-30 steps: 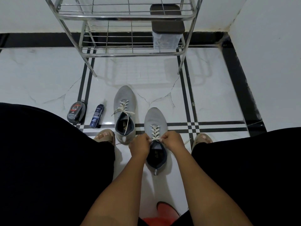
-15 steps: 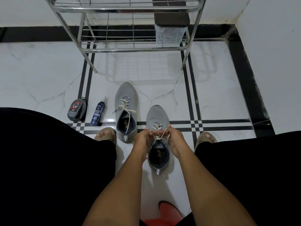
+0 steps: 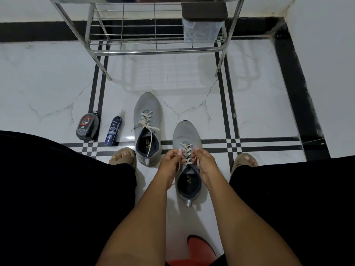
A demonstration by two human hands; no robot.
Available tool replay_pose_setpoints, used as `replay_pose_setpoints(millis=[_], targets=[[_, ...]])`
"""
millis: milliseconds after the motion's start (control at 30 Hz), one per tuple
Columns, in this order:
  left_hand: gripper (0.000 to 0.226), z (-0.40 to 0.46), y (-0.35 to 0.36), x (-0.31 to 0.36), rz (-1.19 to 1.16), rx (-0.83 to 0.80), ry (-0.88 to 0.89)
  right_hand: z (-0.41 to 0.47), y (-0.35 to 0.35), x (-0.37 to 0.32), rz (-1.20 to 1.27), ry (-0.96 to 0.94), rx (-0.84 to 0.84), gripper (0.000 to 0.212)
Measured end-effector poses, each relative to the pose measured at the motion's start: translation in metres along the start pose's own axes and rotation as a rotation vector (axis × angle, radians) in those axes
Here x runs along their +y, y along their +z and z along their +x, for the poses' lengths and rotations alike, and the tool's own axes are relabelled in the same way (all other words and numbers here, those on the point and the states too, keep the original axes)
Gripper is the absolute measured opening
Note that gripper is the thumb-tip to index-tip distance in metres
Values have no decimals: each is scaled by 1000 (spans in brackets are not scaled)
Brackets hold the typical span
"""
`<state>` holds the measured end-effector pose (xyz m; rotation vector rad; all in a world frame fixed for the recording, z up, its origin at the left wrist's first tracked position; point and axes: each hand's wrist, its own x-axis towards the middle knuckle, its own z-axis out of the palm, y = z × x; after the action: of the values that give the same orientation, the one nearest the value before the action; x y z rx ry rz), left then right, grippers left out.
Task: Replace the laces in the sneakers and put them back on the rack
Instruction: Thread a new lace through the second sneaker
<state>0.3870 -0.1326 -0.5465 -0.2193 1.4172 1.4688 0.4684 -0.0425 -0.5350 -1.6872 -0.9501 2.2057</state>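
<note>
- Grey sneaker (image 3: 186,135) sits at centre frame on the marble floor (image 3: 48,89), its cream lace (image 3: 187,153) pinched on either side by the left hand (image 3: 171,164) and right hand (image 3: 203,163).
- Second sneaker (image 3: 147,114) stands just left, laced but untied.
- Steel rack (image 3: 153,50) stands at upper centre.
- Spray can (image 3: 113,131) and polish tin (image 3: 87,127) lie at left.

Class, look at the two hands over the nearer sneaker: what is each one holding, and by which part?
Both the left hand and right hand pinch the cream lace of the nearer grey sneaker, at its upper eyelets near the tongue, one on each side.
</note>
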Motion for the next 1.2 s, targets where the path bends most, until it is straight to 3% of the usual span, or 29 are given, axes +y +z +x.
replay_pose_setpoints(millis=[200,333,500,833,1067,1200], targets=[[28,3,-1,-1,111,-10,9,-4,-4,1,63,25,-120,23],[10,1,0,3,119,49,61,-6,-5,0,98,63,-121,34],[14,2,1,3,114,17,64,-8,-6,-5,78,58,-177,42],[6,1,3,5,121,27,42,-9,-7,-2,130,16,-78,11],[9,-1,3,9,149,-20,51,-7,-6,-3,97,7,-67,18],[9,-2,4,11,242,-18,63,-2,-5,-1,-17,-21,-64,8]])
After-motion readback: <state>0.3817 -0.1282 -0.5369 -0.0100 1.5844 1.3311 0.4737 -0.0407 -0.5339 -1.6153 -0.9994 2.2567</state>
